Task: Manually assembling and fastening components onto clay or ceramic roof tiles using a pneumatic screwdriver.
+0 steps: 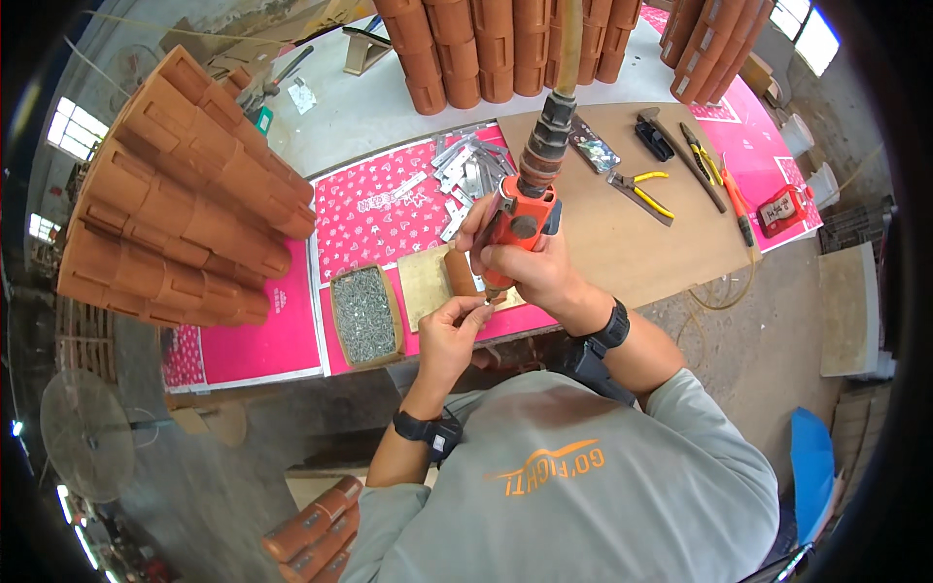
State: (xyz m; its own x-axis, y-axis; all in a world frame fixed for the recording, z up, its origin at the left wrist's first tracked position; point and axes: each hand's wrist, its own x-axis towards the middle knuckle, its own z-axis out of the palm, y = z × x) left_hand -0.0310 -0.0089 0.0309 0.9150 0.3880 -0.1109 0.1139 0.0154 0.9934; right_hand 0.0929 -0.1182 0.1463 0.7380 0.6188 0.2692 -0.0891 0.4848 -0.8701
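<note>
My right hand (533, 269) is wrapped around a red air-powered hand tool (523, 222), held upright with its nose pointing down. A hose (570, 49) joins the tool's top through a dark coupling. At the nose, the fingers of my left hand (447, 335) pinch a small silvery piece (488, 302), too small to name. Beside my hands a terracotta-coloured tube section (460, 270) lies on a tan board (424, 282), partly hidden by the tool and right hand. Left of the board stands a cardboard box (397, 316) full of small grey metal pieces.
Flat metal strips (466, 170) lie heaped beyond the tool. Stacked terracotta-coloured tubes (185, 194) rise at the left, more (496, 49) at the back. Yellow-handled pliers (641, 192), a phone (595, 146), a hammer (685, 160) and a red bottle (783, 210) lie rightward.
</note>
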